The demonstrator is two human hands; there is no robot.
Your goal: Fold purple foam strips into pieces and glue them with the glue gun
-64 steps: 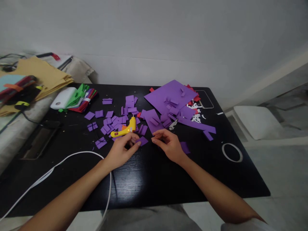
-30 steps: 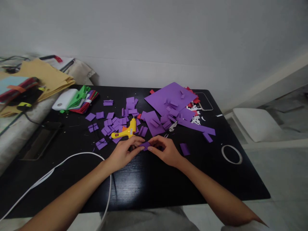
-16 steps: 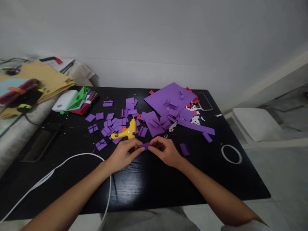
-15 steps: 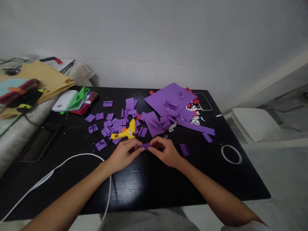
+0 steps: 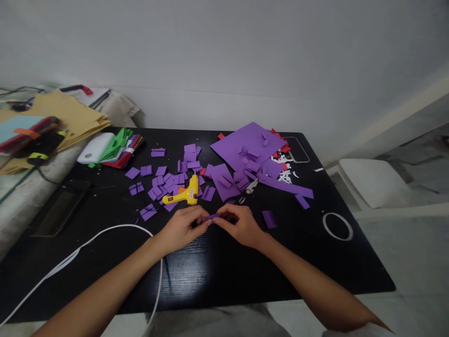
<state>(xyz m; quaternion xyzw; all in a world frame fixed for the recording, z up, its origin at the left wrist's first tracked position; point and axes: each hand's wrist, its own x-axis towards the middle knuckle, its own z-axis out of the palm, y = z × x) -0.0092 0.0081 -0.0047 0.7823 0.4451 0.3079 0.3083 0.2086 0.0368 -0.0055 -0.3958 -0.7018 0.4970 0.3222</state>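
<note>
Between my fingertips is a small piece of purple paper (image 5: 212, 216), seen nearly edge-on. My left hand (image 5: 185, 225) pinches its left end, and my right hand (image 5: 240, 223) pinches the right end. Most of the piece is hidden by the fingers. Just beyond my left hand lies a yellow glue gun (image 5: 185, 193) among many purple paper pieces (image 5: 164, 180), several of them folded. Scissors (image 5: 251, 186) rest past my right hand, beside a purple sheet (image 5: 224, 182). A folded purple piece (image 5: 269, 218) lies to the right of my right hand.
A large purple sheet (image 5: 242, 140) lies at the back, with red and white scraps (image 5: 286, 175) beside it. A white cable (image 5: 105, 230) curves across the left front. Bundled coloured strips (image 5: 122, 150) sit at the back left, and a ring (image 5: 337, 226) lies at the right.
The purple piece has turned from showing its flat face to a narrow edge, and my fingertips have come closer together around it. The glue gun and scraps stay in place.
</note>
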